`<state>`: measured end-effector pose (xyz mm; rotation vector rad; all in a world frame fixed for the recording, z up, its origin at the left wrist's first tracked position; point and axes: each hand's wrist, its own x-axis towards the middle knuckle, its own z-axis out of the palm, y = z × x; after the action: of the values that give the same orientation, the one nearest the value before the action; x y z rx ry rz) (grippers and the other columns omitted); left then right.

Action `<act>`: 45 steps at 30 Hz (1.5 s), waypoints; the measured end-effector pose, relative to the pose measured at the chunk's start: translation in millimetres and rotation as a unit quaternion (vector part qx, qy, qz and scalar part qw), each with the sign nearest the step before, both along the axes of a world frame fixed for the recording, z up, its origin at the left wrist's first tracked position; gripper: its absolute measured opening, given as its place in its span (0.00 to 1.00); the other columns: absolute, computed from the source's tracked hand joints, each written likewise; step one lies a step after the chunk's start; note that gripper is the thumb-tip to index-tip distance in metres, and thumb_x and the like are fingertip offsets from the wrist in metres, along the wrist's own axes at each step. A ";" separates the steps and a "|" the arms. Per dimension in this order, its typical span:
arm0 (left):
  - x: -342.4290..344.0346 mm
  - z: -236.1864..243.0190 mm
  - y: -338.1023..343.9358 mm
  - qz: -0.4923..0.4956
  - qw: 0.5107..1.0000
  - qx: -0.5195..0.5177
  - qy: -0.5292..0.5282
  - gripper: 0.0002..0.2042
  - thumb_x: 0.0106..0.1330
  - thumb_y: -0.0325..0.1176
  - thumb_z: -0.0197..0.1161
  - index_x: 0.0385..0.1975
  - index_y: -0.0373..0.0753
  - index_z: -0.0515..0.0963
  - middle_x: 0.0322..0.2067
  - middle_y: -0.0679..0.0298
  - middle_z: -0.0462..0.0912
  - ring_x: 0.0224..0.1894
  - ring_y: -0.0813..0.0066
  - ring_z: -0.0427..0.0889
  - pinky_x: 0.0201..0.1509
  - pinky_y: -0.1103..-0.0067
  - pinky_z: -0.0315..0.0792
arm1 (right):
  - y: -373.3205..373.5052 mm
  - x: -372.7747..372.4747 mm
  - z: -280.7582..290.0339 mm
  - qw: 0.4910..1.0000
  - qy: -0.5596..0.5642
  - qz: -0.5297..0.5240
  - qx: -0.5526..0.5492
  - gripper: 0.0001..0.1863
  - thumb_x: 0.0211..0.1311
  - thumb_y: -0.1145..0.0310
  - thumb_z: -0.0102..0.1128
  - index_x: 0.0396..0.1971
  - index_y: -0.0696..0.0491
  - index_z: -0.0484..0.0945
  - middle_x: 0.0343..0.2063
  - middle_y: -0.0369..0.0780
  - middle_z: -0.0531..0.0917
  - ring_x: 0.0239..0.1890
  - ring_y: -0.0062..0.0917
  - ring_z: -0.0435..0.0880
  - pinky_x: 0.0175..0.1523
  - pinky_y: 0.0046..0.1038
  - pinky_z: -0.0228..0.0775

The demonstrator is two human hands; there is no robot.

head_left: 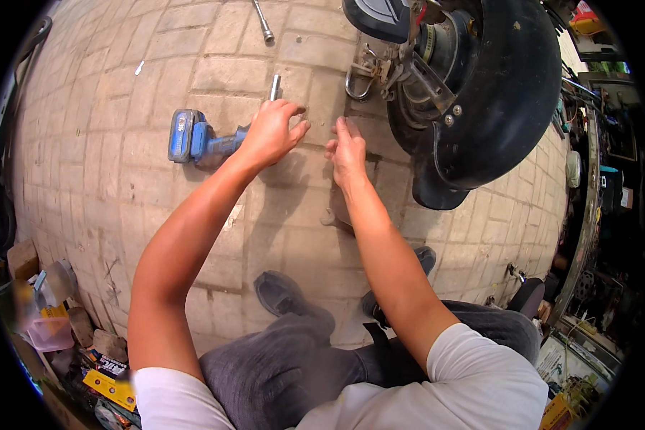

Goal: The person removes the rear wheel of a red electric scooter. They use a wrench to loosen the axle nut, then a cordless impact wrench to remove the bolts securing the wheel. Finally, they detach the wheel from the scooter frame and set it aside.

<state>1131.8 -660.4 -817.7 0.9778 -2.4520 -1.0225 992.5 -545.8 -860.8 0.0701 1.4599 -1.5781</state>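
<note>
My left hand (pixel 271 134) is over a blue cordless power tool lying on the paving, its fingers curved and the thumb apart, with nothing visible between them. The tool's battery (pixel 185 136) sticks out left of my wrist, and a silver socket (pixel 275 87) shows beyond my knuckles; the middle of the tool is hidden. A little to the right, my right hand (pixel 348 148) is raised, fingers loosely extended and holding nothing I can see. Right of it stands a vehicle's wheel end with a black plastic fender (pixel 505 107) and a rusty metal bracket (pixel 430 82).
A long socket wrench (pixel 265 27) lies farther off on the brick paving (pixel 93 179), with a small white scrap (pixel 139 68) to its left. A yellow package (pixel 111 389) and other clutter fill the lower left. Shelves of parts line the right side. My shoes (pixel 279 292) are below my hands.
</note>
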 end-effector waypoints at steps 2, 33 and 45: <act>-15.2 4.1 -4.9 -0.006 0.998 0.037 0.047 0.15 0.62 0.36 0.63 0.45 0.33 0.79 0.39 0.53 0.82 0.44 0.57 0.80 0.49 0.69 0.72 | -5.5 -19.1 10.4 0.987 0.141 -0.079 -0.002 0.31 0.62 0.66 0.58 0.63 0.56 0.59 0.36 0.34 0.75 0.24 0.18 0.72 0.28 0.26 0.67; -89.3 -8.0 -60.9 0.126 0.944 0.251 0.175 0.21 0.63 0.34 0.60 0.54 0.31 0.74 0.51 0.51 0.79 0.53 0.65 0.79 0.57 0.75 0.71 | 64.8 6.2 13.2 0.983 0.173 0.061 0.015 0.27 0.63 0.74 0.55 0.61 0.63 0.61 0.36 0.38 0.77 0.26 0.15 0.73 0.30 0.19 0.67; 97.5 -26.7 -25.7 -0.061 0.941 -0.066 -0.326 0.29 0.50 0.24 0.61 0.58 0.34 0.68 0.45 0.47 0.79 0.50 0.49 0.77 0.54 0.65 0.72 | 80.0 -1.3 1.6 0.891 0.235 0.373 0.111 0.12 0.59 0.67 0.61 0.32 0.63 0.77 0.24 0.39 0.82 0.26 0.18 0.77 0.31 0.25 0.70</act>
<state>1229.3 -686.2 -844.4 1.2886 -3.0944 -0.6093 991.2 -465.8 -859.2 -0.7107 1.7389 -0.8100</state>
